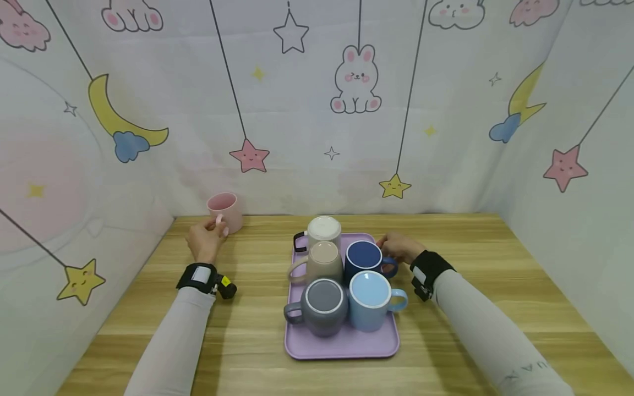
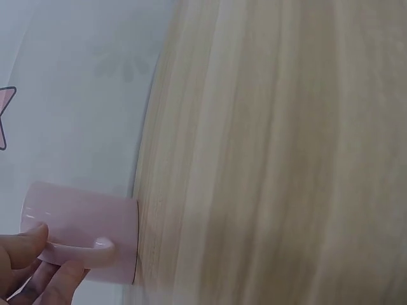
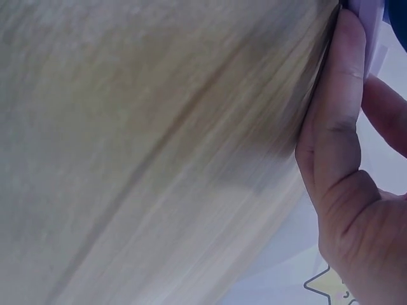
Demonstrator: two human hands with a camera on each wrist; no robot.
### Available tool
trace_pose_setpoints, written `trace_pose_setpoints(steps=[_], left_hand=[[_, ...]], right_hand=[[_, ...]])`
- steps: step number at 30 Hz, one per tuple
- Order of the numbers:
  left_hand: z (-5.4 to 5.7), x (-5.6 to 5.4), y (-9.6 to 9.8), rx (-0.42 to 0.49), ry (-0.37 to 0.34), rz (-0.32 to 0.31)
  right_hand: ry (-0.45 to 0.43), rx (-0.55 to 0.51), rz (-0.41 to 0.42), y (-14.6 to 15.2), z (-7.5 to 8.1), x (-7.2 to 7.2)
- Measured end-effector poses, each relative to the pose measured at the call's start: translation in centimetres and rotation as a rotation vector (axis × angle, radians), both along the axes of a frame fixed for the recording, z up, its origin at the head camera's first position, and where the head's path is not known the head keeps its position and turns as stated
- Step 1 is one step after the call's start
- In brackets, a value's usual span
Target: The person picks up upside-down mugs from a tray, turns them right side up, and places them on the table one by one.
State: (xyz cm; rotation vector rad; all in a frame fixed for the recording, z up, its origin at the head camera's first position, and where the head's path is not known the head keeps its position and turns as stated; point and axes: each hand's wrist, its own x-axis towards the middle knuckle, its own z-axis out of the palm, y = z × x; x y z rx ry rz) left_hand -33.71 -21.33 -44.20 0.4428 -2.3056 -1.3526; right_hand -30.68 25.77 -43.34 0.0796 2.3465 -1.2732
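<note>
So the left hand (image 1: 207, 237) has the pink mug (image 1: 234, 219) pinched by its handle, thumb on one side and fingers on the other. Mug's upright on the desk (image 1: 257, 330), right at those fingertips. The right hand (image 1: 400, 247) isn't gripping anything that I can see, its fingers are pretty straight and touching the edge of the purple tray (image 1: 342, 346). That tray sits between the hands, closer to the right one, with five more mugs on it: navy (image 1: 364, 256) just beside the right hand, light blue (image 1: 369, 316) near it, then white (image 1: 324, 226), beige (image 1: 324, 264) and gray (image 1: 324, 308) on the left-hand side.
</note>
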Motion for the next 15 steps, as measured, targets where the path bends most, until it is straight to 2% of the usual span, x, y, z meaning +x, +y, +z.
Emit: trace_pose_setpoints(steps=[4,8,11,15], left_hand=[[0.0,0.2,0.0,-0.01,0.015,-0.011],[0.2,0.6,0.0,-0.043,0.074,0.012],[0.7,1.0,0.1,-0.054,0.129,0.016],[1.7,1.3,0.6,-0.035,0.171,-0.021]], right_hand=[[-0.007,-0.007,0.0,-0.1,0.0,0.0],[-0.017,-0.01,0.004,-0.1,-0.1,-0.1],[-0.013,-0.004,0.007,-0.1,-0.1,-0.2],[0.004,0.007,0.005,-0.2,0.0,0.0]])
